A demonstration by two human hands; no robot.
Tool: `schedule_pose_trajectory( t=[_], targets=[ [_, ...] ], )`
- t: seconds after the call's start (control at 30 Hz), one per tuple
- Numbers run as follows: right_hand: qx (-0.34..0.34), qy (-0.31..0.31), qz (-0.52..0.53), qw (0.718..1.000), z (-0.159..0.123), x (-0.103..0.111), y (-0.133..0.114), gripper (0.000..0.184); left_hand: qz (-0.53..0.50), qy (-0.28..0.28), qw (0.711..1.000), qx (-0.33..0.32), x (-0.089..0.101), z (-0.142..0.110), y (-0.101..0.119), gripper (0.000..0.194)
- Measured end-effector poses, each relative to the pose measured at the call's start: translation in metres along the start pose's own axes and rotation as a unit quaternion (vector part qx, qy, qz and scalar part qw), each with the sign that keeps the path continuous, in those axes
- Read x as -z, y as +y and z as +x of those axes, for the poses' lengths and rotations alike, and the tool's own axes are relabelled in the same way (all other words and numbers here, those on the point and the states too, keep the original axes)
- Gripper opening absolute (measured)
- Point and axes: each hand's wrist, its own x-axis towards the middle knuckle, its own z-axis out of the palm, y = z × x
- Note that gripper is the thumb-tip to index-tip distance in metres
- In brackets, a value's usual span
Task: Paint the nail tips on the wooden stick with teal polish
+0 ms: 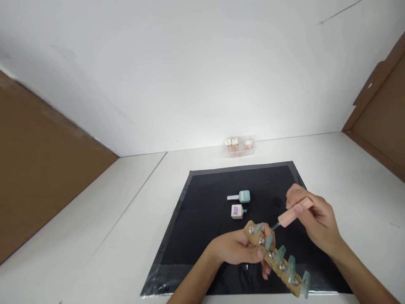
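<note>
Pinched between thumb and fingers, a pink cap (292, 214) is held in the right hand (316, 217), its thin brush (276, 226) slanting down and to the left. The left hand (236, 249) is closed around a tan strip (275, 257), thumb on the near side and fingers behind. The strip runs diagonally, its upper end to the left and its lower end to the right, over the near part of a black mat (202, 219). Silver studs (282, 266) line it, and five translucent teal nails (291, 269) stick out from them in a row. The brush tip is right by the second nail from the upper end; whether they touch cannot be told.

Beyond the left hand, two bottles lie on the mat, near each other: a teal bottle (244, 196) with a silver cap pointing left, and, nearer, a white bottle (237, 211) with a purple picture and an uncapped teal neck pointing right. Behind the mat, a clear tray (249, 153) holding more white bottles (234, 141) with pinkish caps sits on the white table (95, 253) against the wall (190, 76). Brown cardboard (47, 169) stands at both sides.
</note>
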Motion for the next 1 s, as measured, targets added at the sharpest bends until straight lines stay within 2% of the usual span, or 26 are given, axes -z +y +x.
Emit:
schedule_pose_trajectory(
  t=[0.2,0.4,0.6,0.77,0.9,1.0],
  targets=[
    [0.011,-0.051,0.031,0.998,0.0009,-0.0019,-0.004,0.023,0.013,0.007,1.0,0.003,-0.0021,0.0004,0.0025,0.042],
    [-0.007,0.008,0.005,1.0,-0.0012,-0.0011,-0.0006,0.022,0.019,0.008,1.0,-0.007,-0.0017,0.0004,0.0008,0.041],
    [0.007,-0.027,0.031,0.999,-0.0015,-0.0008,-0.0007,0.02,0.021,0.015,1.0,-0.016,-0.004,0.0012,0.0032,0.042],
    [0.008,0.01,0.028,1.0,-0.0007,-0.0014,-0.0026,0.023,0.022,0.01,0.999,-0.027,-0.0037,0.0027,0.0021,0.04],
    [0.011,-0.04,0.045,0.998,-0.0008,-0.0019,-0.0035,0.024,0.01,0.02,1.0,-0.013,-0.0045,0.0028,0.0022,0.043],
    [0.0,-0.028,0.022,0.999,-0.0008,-0.002,-0.003,0.02,0.025,0.037,0.999,0.0,-0.0051,0.0015,0.003,0.045]
  ],
)
